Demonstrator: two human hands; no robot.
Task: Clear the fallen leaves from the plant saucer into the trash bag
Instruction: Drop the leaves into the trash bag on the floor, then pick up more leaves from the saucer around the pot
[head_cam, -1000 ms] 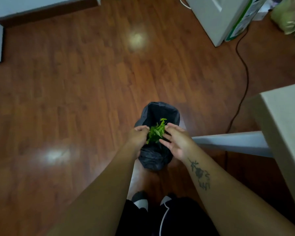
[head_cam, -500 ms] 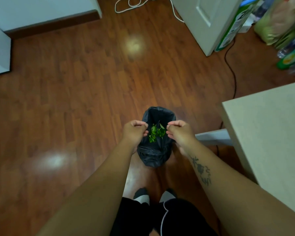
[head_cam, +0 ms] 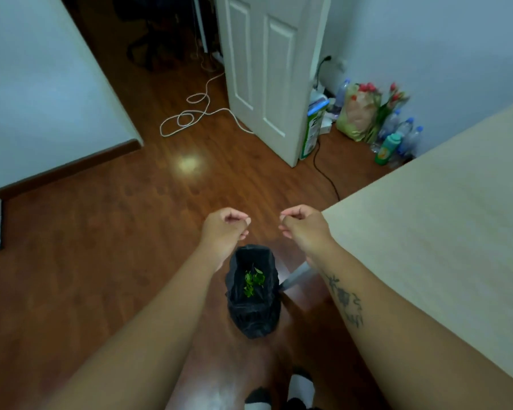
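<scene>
Leaves [head_cam: 253,281] lie in the bag [head_cam: 253,316]; my left hand [head_cam: 224,232] and right hand [head_cam: 304,229] hover curled, empty. Next: recheck the saucer.

Floor [head_cam: 101,261]: reddish-brown wood-look boards, smooth, high gloss, bright glare patches.
Trash bag [head_cam: 253,318]: thin black plastic, crinkled, dull sheen on folds.
Leaves [head_cam: 253,281] inside: green, smooth, slightly shiny.
Table top [head_cam: 442,232]: pale, faint wood grain, matt, even.
Door [head_cam: 267,69]: white painted panels, smooth, satin.
Wall [head_cam: 42,99]: painted, matt, flat.
Skirting board [head_cam: 71,164]: dark wood, slight shine.
Bottles [head_cam: 409,137]: clear plastic, glossy.
Cord [head_cam: 190,113]: white, smooth covering.
</scene>
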